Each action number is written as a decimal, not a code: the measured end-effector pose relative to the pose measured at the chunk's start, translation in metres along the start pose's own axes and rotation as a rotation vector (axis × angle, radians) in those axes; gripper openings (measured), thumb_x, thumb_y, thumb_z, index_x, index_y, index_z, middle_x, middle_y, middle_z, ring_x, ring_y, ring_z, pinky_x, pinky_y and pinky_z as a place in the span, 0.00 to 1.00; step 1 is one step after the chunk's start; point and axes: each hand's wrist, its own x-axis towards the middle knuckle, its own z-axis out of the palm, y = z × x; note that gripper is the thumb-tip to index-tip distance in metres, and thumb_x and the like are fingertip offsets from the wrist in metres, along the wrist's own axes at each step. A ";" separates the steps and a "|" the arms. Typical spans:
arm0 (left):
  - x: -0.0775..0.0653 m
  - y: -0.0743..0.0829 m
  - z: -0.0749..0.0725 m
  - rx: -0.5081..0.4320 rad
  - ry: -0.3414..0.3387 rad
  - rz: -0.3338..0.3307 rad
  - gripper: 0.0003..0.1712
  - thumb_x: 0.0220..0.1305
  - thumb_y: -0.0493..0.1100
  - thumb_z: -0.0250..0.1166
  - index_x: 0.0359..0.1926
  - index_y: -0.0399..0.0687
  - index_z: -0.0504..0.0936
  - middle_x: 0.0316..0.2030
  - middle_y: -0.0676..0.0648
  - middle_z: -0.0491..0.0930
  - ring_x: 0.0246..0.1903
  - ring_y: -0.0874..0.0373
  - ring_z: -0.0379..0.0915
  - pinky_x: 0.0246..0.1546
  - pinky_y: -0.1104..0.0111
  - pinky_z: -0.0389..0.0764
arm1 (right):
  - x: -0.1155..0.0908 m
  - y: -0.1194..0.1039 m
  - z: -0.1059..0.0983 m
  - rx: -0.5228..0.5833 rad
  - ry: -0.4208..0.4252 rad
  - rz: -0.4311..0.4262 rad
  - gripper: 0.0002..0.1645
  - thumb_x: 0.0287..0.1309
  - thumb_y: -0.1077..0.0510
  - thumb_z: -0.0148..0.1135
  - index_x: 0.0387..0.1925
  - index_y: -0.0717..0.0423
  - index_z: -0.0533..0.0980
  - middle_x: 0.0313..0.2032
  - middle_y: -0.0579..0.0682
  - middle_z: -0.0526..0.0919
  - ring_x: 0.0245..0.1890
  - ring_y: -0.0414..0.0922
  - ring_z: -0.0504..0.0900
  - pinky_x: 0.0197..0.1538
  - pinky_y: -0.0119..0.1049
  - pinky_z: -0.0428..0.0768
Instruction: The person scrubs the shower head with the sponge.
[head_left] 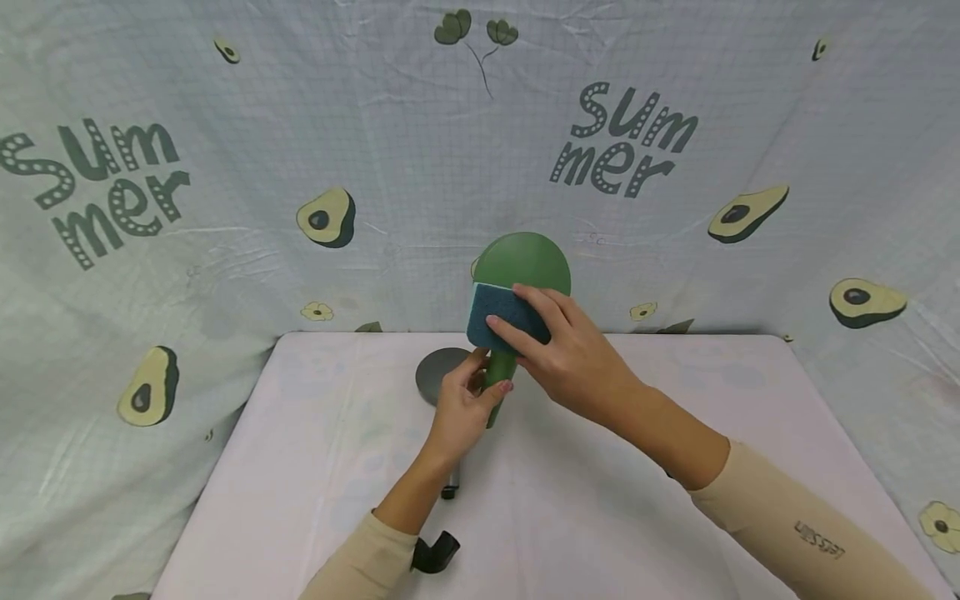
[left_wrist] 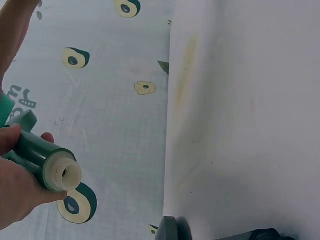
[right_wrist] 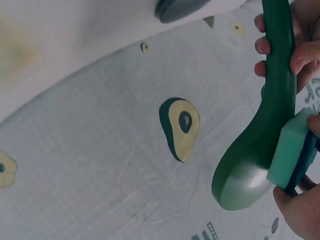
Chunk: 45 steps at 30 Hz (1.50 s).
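A green shower head [head_left: 525,258] is held up above the table, its round face toward the top of the head view. My left hand [head_left: 461,412] grips its handle [right_wrist: 280,55], with fingers and thumb wrapped round it. The handle's pale, hollow end [left_wrist: 65,172] sticks out of that hand in the left wrist view. My right hand [head_left: 573,354] pinches a two-layer sponge [head_left: 491,304], dark blue on one side and light green on the other. In the right wrist view, the sponge's light green side [right_wrist: 289,150] lies against the shower head near its neck.
Behind the left hand lies a grey round-headed object [head_left: 435,375] with a handle, partly hidden. A black bent piece [head_left: 437,553] is beside the left sleeve. The white-covered table [head_left: 615,517] meets a cloth backdrop [head_left: 420,167] printed with avocados.
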 end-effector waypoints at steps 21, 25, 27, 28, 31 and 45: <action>-0.003 -0.005 0.004 -0.010 -0.041 -0.015 0.42 0.67 0.29 0.67 0.78 0.47 0.63 0.53 0.33 0.79 0.50 0.41 0.82 0.45 0.70 0.84 | 0.014 0.044 -0.017 0.178 0.057 0.158 0.36 0.62 0.65 0.72 0.70 0.50 0.74 0.73 0.69 0.63 0.71 0.67 0.66 0.70 0.63 0.71; -0.003 -0.005 0.003 -0.006 -0.019 -0.033 0.37 0.68 0.30 0.66 0.76 0.42 0.66 0.57 0.34 0.79 0.53 0.39 0.82 0.49 0.64 0.85 | -0.003 0.019 -0.002 0.095 0.045 0.025 0.36 0.58 0.63 0.76 0.68 0.48 0.77 0.70 0.68 0.68 0.67 0.66 0.71 0.67 0.59 0.76; -0.003 -0.005 0.003 0.004 -0.003 -0.032 0.32 0.69 0.30 0.66 0.72 0.39 0.71 0.58 0.35 0.79 0.53 0.41 0.82 0.51 0.61 0.86 | -0.010 0.007 0.005 0.032 0.029 -0.025 0.36 0.57 0.61 0.77 0.66 0.47 0.78 0.69 0.67 0.70 0.65 0.65 0.73 0.65 0.57 0.79; -0.003 -0.005 0.003 0.006 0.002 -0.030 0.30 0.69 0.30 0.66 0.70 0.38 0.73 0.59 0.35 0.79 0.54 0.41 0.81 0.51 0.59 0.86 | -0.013 0.003 0.007 0.006 0.021 -0.042 0.35 0.56 0.61 0.78 0.66 0.46 0.78 0.69 0.67 0.70 0.64 0.64 0.73 0.64 0.56 0.80; -0.003 -0.006 0.003 0.014 0.007 -0.020 0.26 0.69 0.30 0.65 0.67 0.36 0.75 0.58 0.35 0.80 0.53 0.41 0.81 0.51 0.56 0.86 | -0.015 -0.003 0.009 -0.026 0.016 -0.053 0.35 0.55 0.59 0.79 0.65 0.45 0.79 0.68 0.66 0.72 0.64 0.63 0.74 0.63 0.54 0.81; -0.005 -0.007 0.004 -0.069 -0.037 -0.028 0.41 0.67 0.26 0.65 0.78 0.46 0.64 0.53 0.32 0.78 0.51 0.34 0.82 0.48 0.70 0.84 | 0.020 0.053 -0.020 0.176 0.071 0.260 0.34 0.65 0.62 0.70 0.70 0.50 0.73 0.73 0.68 0.64 0.72 0.67 0.65 0.69 0.63 0.71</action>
